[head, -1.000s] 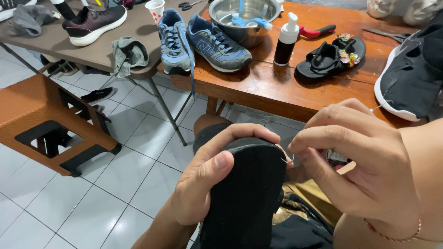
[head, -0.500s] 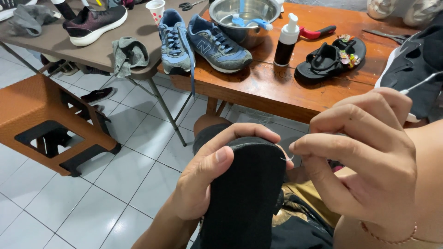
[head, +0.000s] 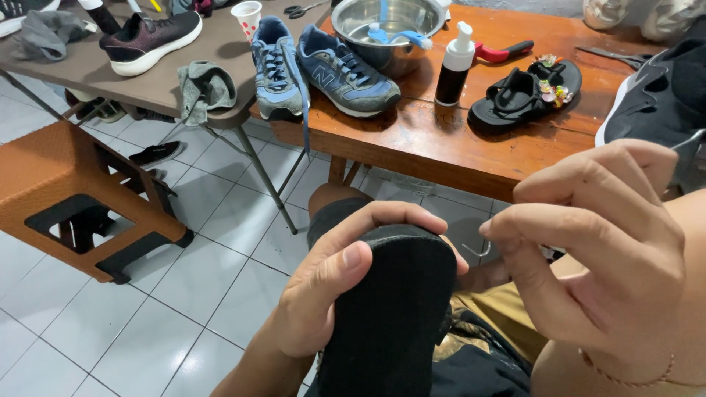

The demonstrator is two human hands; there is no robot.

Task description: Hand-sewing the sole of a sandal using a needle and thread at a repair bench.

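Observation:
My left hand grips a black sandal by its toe end, sole up, thumb on the sole and fingers curled over the rim. The sandal rests over my lap. My right hand is raised just right of the sandal's tip, thumb and forefinger pinching a thin curved needle whose hook shows beside the rim. A thread is too fine to make out.
A wooden table ahead holds two blue sneakers, a steel bowl with brushes, a pump bottle, a black flowered sandal, pliers and a dark shoe. An orange stool stands at left on the tiled floor.
My right hand has risen and drawn away to the right from the sandal's tip, pulling the needle out. The left hand and sandal stay put.

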